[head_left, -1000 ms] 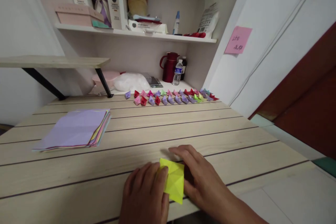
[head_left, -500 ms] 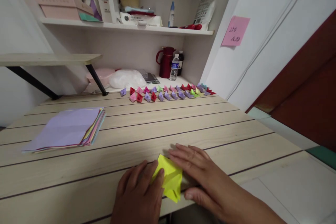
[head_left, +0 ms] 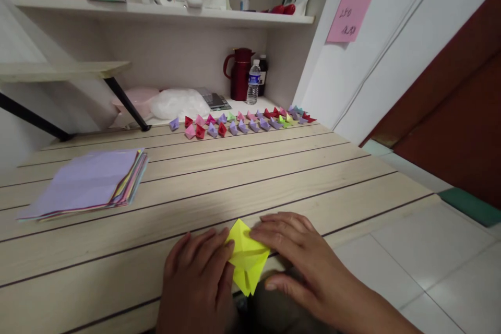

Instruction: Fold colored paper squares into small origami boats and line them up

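A folded yellow paper piece [head_left: 246, 257] lies at the near edge of the pale wooden table [head_left: 219, 182]. My left hand [head_left: 198, 279] presses on its left side with fingers laid flat over the fold. My right hand [head_left: 297, 258] rests on its right side, fingertips on the paper and thumb below the table edge. Both hands hold the paper down against the table.
A stack of coloured paper sheets [head_left: 84, 182], purple on top, lies at the left. Two rows of several small folded paper pieces [head_left: 238, 121] run along the far side. Behind stand a dark red jug [head_left: 238, 73], a water bottle [head_left: 253, 88] and a white bag [head_left: 180, 103]. Shelves hang above; tiled floor at right.
The view has tilted down and shifted. My hands have pressed the yellow paper into a narrower, flatter shape, with my right fingers sliding over its right half.
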Motion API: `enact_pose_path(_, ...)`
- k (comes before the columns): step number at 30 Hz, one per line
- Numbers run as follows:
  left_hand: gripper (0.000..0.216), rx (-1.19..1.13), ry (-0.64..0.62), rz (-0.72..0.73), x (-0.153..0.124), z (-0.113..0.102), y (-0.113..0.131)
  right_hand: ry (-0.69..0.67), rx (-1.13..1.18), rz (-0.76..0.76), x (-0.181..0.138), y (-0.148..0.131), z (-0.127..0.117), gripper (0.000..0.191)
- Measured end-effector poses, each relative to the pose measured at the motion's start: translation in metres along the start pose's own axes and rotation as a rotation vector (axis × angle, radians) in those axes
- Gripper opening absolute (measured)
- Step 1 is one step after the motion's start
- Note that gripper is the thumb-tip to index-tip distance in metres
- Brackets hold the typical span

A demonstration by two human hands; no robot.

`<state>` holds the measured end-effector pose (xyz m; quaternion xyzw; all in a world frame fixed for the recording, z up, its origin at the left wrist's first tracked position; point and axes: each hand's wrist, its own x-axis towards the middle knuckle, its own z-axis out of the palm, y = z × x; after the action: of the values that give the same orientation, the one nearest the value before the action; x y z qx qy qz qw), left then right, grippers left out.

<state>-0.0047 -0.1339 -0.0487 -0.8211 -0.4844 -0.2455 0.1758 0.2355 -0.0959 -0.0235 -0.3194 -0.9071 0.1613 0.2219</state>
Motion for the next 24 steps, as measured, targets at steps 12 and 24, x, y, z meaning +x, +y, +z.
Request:
enact_pose_path(12, 0.034, 0.017, 0.021, -0.074, -0.011, 0.001, 0.014, 0.149, 0.079, 0.071, 0.006, -0.007, 0.008, 0.025)
enact_pose_path(24, 0.017, -0.335, -0.146, -0.361, -0.002, -0.009, -0.005, 0.174, 0.085, 0.191, 0.012, -0.012, 0.013, 0.014)
